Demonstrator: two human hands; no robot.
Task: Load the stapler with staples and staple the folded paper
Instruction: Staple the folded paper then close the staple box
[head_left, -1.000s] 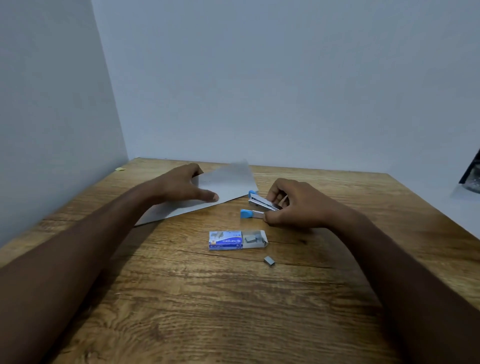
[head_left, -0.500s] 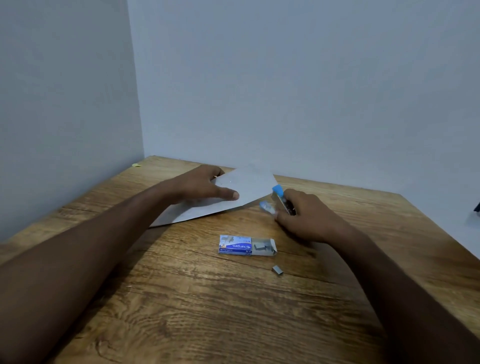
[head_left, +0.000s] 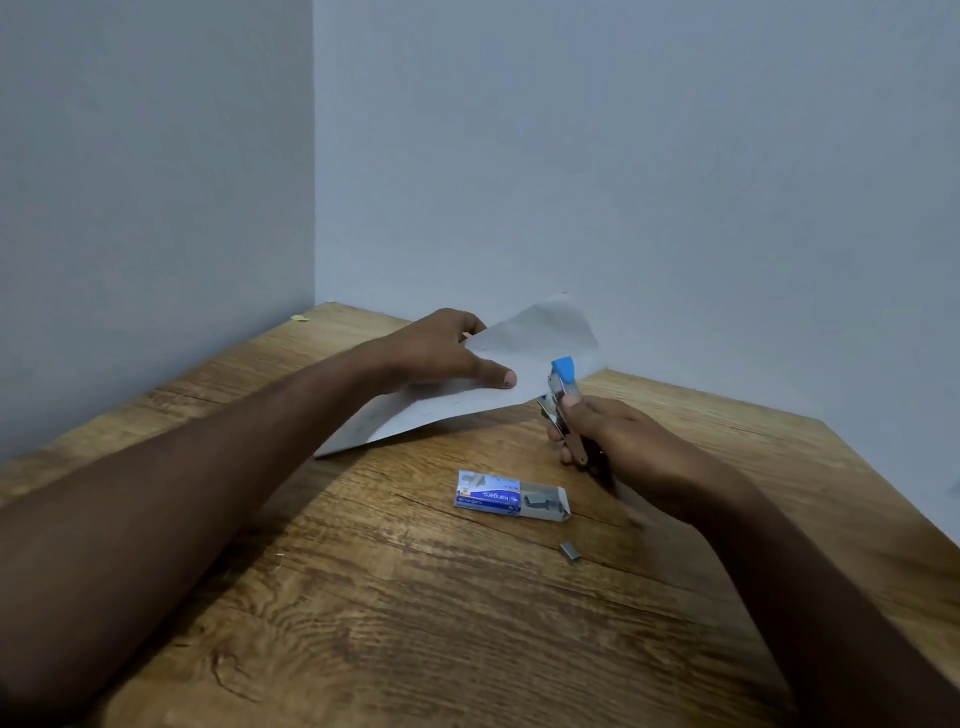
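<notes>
Wooden table (head_left: 363, 597): left hand (head_left: 441, 351) grips folded paper (head_left: 524, 358); right hand (head_left: 618, 441) grips stapler (head_left: 561, 389).

Left hand (head_left: 441, 348) lifting folded paper (head_left: 498, 384), right hand (head_left: 618, 436) gripping stapler (head_left: 560, 389)

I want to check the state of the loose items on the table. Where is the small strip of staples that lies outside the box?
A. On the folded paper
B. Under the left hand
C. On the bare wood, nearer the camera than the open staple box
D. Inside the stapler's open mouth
C: the loose staple strip lies on the bare wooden table, nearer the camera than the open staple box and apart from it.
</notes>
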